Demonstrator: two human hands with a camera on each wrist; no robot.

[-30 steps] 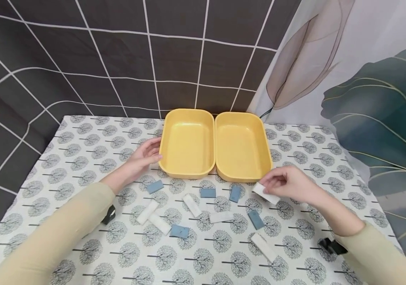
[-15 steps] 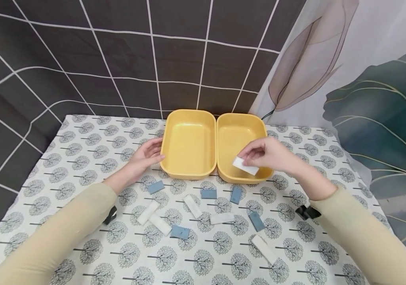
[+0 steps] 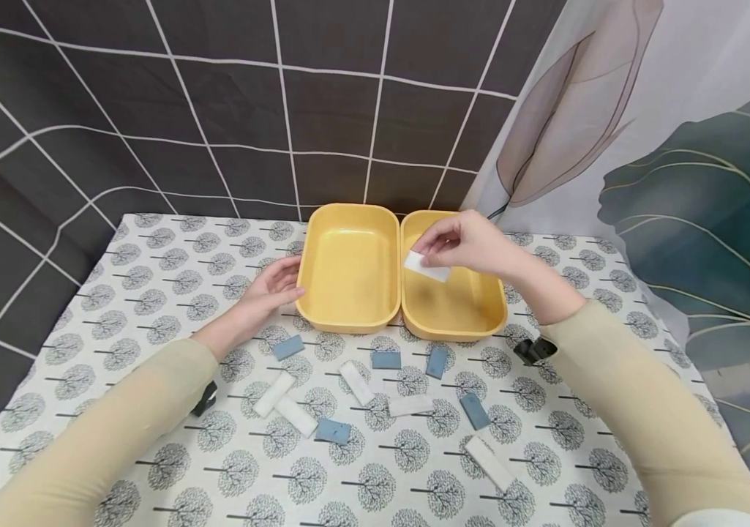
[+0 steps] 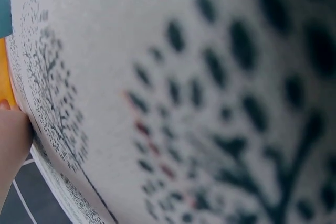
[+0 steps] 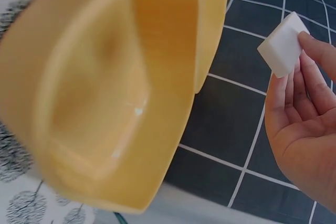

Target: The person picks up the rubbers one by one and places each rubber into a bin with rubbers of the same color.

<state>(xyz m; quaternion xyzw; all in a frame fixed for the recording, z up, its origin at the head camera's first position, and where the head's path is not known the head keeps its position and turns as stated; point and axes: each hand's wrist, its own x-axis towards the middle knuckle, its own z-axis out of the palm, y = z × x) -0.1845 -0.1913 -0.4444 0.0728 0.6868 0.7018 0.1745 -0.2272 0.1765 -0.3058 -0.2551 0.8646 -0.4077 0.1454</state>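
Observation:
My right hand (image 3: 470, 241) pinches a white rectangular block (image 3: 427, 266) between thumb and fingers, above the right yellow tray (image 3: 454, 333). In the right wrist view the white block (image 5: 283, 45) sticks out past the fingertips. My left hand (image 3: 272, 287) touches the outer left side of the left yellow tray (image 3: 348, 322), its thumb at the rim. The two trays stand side by side, and no block shows in the left one; part of the right one is hidden by the hand.
Several white blocks (image 3: 410, 405) and several shorter blue blocks (image 3: 385, 360) lie scattered on the tree-patterned cloth (image 3: 203, 468) in front of the trays. A dark gridded curtain (image 3: 328, 110) hangs behind them.
My right hand has carried the white block from the cloth by the right tray's front corner, up and leftward over that tray. The left hand stays at the left tray.

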